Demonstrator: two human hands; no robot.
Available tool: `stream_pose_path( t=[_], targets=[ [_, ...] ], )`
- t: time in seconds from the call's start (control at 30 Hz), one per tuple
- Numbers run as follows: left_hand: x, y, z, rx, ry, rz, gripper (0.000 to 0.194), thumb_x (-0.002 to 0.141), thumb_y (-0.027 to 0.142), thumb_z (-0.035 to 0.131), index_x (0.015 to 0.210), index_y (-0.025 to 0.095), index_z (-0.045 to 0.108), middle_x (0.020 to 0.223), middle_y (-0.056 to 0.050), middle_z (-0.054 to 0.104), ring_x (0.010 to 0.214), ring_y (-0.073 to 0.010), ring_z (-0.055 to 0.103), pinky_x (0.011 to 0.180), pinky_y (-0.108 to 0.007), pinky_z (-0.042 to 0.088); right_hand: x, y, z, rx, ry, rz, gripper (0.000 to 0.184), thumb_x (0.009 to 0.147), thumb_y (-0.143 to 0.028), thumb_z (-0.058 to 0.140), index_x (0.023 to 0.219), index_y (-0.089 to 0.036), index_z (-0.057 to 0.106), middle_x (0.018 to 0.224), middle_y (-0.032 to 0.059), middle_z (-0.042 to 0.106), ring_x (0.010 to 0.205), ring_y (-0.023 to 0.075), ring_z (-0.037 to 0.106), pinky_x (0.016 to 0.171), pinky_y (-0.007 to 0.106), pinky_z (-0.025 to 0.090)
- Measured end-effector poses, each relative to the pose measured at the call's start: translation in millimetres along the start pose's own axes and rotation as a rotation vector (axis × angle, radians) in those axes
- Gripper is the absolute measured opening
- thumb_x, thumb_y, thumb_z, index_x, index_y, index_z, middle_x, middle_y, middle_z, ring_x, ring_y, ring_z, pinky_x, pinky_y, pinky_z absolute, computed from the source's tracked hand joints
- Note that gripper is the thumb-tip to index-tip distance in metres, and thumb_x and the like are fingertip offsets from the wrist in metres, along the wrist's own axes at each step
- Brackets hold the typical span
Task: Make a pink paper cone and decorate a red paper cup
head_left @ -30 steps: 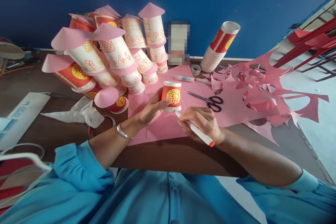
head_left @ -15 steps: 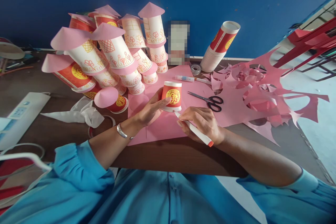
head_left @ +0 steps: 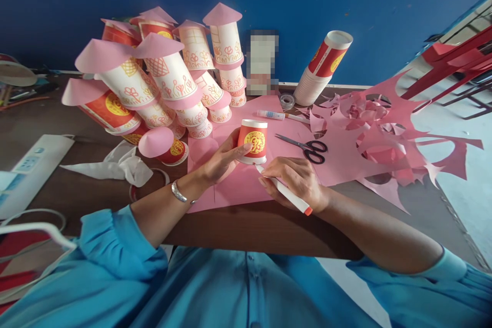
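My left hand (head_left: 226, 158) is closed around a red paper cup (head_left: 253, 139) with a yellow emblem, held upside down with its rim downward. In my right hand (head_left: 294, 178) is a white marker pen (head_left: 289, 196) with an orange end, its tip at the cup's lower rim. Under both hands lies a sheet of pink paper (head_left: 238, 192). Scissors (head_left: 307, 147) with black handles rest on the paper, just beyond my right hand. Behind the cup lie a glue stick (head_left: 270, 115) and a second marker (head_left: 298, 119).
Stacked cup towers (head_left: 169, 72) with pink cone roofs crowd the left. A leaning stack of paper cups (head_left: 317, 74) stands by the blue wall, near a tape roll (head_left: 286, 101). Pink paper scraps (head_left: 384, 133) cover the right. A crumpled white bag (head_left: 123, 164) and power strip (head_left: 34, 174) lie left.
The cup has shifted very slightly to the right in my left hand. Both hands keep almost the same pose, and the marker tip stays at the rim.
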State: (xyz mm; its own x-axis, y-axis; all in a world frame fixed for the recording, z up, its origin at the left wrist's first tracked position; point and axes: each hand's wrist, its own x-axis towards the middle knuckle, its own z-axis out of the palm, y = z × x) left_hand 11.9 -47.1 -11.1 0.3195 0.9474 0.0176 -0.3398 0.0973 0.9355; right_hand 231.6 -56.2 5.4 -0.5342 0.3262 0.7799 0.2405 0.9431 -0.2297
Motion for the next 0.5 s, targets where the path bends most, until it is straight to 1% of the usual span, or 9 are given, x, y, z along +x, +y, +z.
stream_pose_path(
  t=[0.2, 0.37, 0.5],
  targets=[
    [-0.1, 1.9, 1.6, 0.015, -0.01, -0.002, 0.064, 0.092, 0.053, 0.085, 0.146, 0.026, 0.063, 0.124, -0.009, 0.077, 0.126, -0.0344, 0.07, 0.098, -0.045, 0.058, -0.8, 0.7, 0.0, 0.003, -0.028, 0.006, 0.015, 0.105, -0.012, 0.065, 0.107, -0.025, 0.057, 0.08, -0.0013, 0.077, 0.064, 0.0143, 0.073, 0.058, 0.026, 0.052],
    [1.3, 2.4, 2.5, -0.008, -0.008, -0.004, 0.063, 0.091, 0.054, 0.087, 0.142, 0.024, 0.064, 0.122, -0.009, 0.078, 0.126, -0.0347, 0.07, 0.104, -0.048, 0.058, 0.4, 0.9, 0.3, -0.024, -0.023, -0.012, 0.016, 0.105, -0.011, 0.066, 0.109, -0.024, 0.056, 0.079, -0.001, 0.076, 0.064, 0.0149, 0.073, 0.058, 0.026, 0.053],
    [1.9, 1.7, 1.2, -0.008, -0.025, 0.006, 0.062, 0.092, 0.054, 0.086, 0.141, 0.024, 0.064, 0.123, -0.01, 0.077, 0.127, -0.0349, 0.07, 0.104, -0.047, 0.057, -0.7, 2.6, 1.2, -0.034, -0.006, -0.005, 0.018, 0.105, -0.01, 0.065, 0.111, -0.024, 0.056, 0.079, -0.0017, 0.075, 0.064, 0.0147, 0.072, 0.059, 0.026, 0.053]
  ],
)
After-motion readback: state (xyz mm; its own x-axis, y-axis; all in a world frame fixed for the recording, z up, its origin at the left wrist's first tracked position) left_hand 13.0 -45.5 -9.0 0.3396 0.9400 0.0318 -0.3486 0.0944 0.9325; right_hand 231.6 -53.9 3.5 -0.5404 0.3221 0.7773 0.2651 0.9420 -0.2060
